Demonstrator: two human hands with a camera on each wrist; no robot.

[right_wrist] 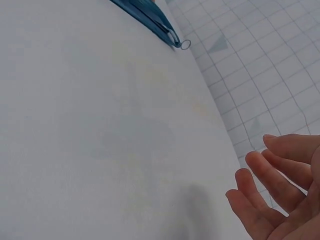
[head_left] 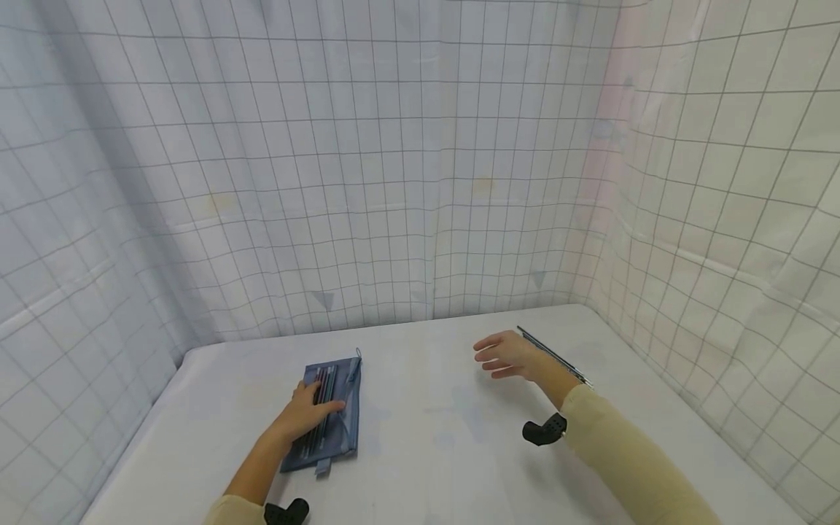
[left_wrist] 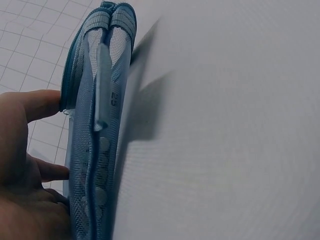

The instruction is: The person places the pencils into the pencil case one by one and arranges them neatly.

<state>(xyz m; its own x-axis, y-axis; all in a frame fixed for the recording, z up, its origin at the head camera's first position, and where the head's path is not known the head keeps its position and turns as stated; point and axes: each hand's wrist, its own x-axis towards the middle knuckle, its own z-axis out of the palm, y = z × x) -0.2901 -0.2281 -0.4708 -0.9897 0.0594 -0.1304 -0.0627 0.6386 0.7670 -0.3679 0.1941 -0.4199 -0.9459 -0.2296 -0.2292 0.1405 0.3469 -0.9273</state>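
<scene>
Nearest of all, at the bottom edge, here's the left sleeve with a black device at its wrist, and over on the right the other sleeve slants in with a matching device. Just beyond, the left hand rests on the blue pouch, thumb and fingers spread apart across its face! That pouch lies on the left part of the table, a short tab at its near end. Slim rods run lengthwise under the hand; whether they sit inside the pouch or on top, I can't fairly say. Across to the right, the right hand hangs above the table, well apart from the pouch, fingers spread and gently bent. Just beside it, a pair of dark sticks lies slanting, close alongside the forearm. A small ring tips the pouch's far end, and behind everything, the checked curtain!
</scene>
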